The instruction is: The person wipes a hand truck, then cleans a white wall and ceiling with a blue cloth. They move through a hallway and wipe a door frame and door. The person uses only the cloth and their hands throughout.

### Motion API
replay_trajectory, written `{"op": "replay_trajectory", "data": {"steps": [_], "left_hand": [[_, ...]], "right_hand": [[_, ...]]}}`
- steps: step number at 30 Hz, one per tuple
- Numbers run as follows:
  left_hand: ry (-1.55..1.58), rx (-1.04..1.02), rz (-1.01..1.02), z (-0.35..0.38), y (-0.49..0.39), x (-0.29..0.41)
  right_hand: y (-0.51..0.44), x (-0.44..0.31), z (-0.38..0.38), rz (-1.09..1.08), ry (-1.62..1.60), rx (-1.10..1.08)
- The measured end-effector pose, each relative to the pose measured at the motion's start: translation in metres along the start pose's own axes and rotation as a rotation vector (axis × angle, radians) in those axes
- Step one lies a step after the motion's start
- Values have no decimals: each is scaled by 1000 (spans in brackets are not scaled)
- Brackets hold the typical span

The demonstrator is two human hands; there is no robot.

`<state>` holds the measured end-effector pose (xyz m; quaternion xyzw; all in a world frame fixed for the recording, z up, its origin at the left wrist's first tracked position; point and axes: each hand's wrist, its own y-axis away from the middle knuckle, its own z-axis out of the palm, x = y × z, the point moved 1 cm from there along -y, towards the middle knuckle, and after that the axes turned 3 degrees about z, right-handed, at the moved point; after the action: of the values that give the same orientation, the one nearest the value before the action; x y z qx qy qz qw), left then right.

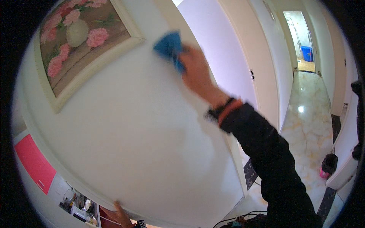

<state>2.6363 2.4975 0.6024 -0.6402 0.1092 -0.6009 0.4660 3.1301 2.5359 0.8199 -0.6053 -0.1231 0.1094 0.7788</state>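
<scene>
My right hand (196, 67) grips a blue cloth (169, 47) and holds it at the white wall (137, 125), right of the framed picture's lower corner. The hand and cloth are slightly blurred. A dark sleeve with an orange band covers that arm. The framed picture (82, 37) shows pink flowers and a pale vase, in a cream frame. My left hand (118, 216) is low in the view at the wall's left edge, with one finger raised against it; its lower part is cut off, and whether it grips the edge cannot be made out.
Right of the wall stands a doorway with a pale door frame (242, 42). A hallway with a glossy marble-look floor (302, 114) leads to a lit room holding a blue bucket (307, 53). At lower left are a pink cabinet door (35, 162) and a cluttered kitchen counter (81, 209). Black cables (236, 221) lie below.
</scene>
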Motion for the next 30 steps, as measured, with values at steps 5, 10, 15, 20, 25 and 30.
{"op": "replay_trajectory", "data": {"steps": [5, 10, 15, 20, 25, 30], "left_hand": [[-125, 47, -87, 0, 8, 3], [-60, 30, -53, 3, 2, -1], [-7, 43, -225, 16, 7, 2], [-193, 194, -272, 18, 8, 3], [-165, -21, 148, 8, -13, 1], [-290, 50, 90, 4, -18, -3]], "right_hand": [[-33, 78, 23, 28, 18, 105], [144, 58, -26, 313, -37, 35], [349, 16, -91, 776, 10, -182], [356, 22, -79, 863, 96, -136], [205, 25, -35, 474, 21, 21], [187, -73, 1, 308, -95, -131]]}}
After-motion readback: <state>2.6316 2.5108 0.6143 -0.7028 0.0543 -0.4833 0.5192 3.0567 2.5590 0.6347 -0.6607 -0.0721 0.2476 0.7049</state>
